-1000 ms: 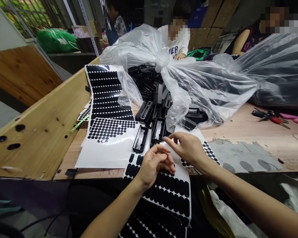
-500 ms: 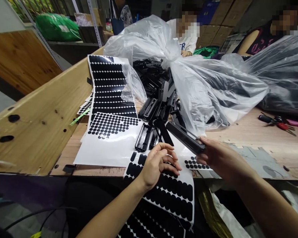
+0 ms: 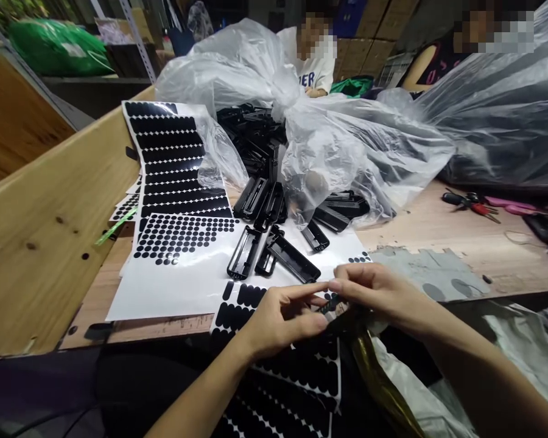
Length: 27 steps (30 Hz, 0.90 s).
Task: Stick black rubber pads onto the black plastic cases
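The scene is dim, with glare on the white sheet (image 3: pixel 173 292) and plastic bag (image 3: pixel 374 143), shading beneath the right hand (image 3: pixel 377 292), darkness below the surface (image 3: pixel 422 225), and wide-angle stretching toward the edges.

2 arms show, the left arm (image 3: pixel 210 383) and the right arm (image 3: pixel 479 365), both bare and smooth. The left grip (image 3: pixel 278 319) and right grip (image 3: pixel 379 292) are bare hands with thin fingers (image 3: pixel 304 291).
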{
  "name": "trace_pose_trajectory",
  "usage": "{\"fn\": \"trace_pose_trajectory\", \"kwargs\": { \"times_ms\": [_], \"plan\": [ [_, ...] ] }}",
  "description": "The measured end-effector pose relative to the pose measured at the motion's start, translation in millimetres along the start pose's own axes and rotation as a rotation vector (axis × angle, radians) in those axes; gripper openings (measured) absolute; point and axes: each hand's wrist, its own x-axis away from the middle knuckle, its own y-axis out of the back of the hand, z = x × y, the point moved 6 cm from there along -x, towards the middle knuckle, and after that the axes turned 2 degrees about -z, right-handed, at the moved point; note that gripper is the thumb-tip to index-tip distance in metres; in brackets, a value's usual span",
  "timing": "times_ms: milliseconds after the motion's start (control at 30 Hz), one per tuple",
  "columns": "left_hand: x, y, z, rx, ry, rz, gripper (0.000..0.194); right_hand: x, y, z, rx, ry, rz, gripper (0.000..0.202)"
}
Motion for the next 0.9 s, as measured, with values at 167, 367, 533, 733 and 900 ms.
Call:
{"fn": "trace_pose_trajectory", "kwargs": {
  "times_ms": [167,367,533,733,900],
  "plan": [
    [-2.3,-0.4,-0.8,-0.041,-0.001,-0.041,0.045,-1.8,71.0,-4.0,0.351,0.103,-0.462,0.04],
    [-8.3,9.8,0.3,0.307,-0.042,-0.179,0.034,-12.2,132.5,-44.1,1.035,0.079,-0.576,0.026],
    [-8.3,8.5,-3.3,0.331,-0.056,-0.195,0.034,-23.6,141.2,-46.5,0.985,0.031,-0.494,0.015],
    [-9.8,9.4,-2.2,0.339,-0.103,-0.178,0.037,-18.5,128.3,-7.7,0.873,0.056,-0.386,0.022],
    [-10.9,10.0,-0.7,0.336,-0.124,-0.165,0.036,-9.5,56.2,10.3,0.199,0.091,-0.183,0.031]
  ]
}}
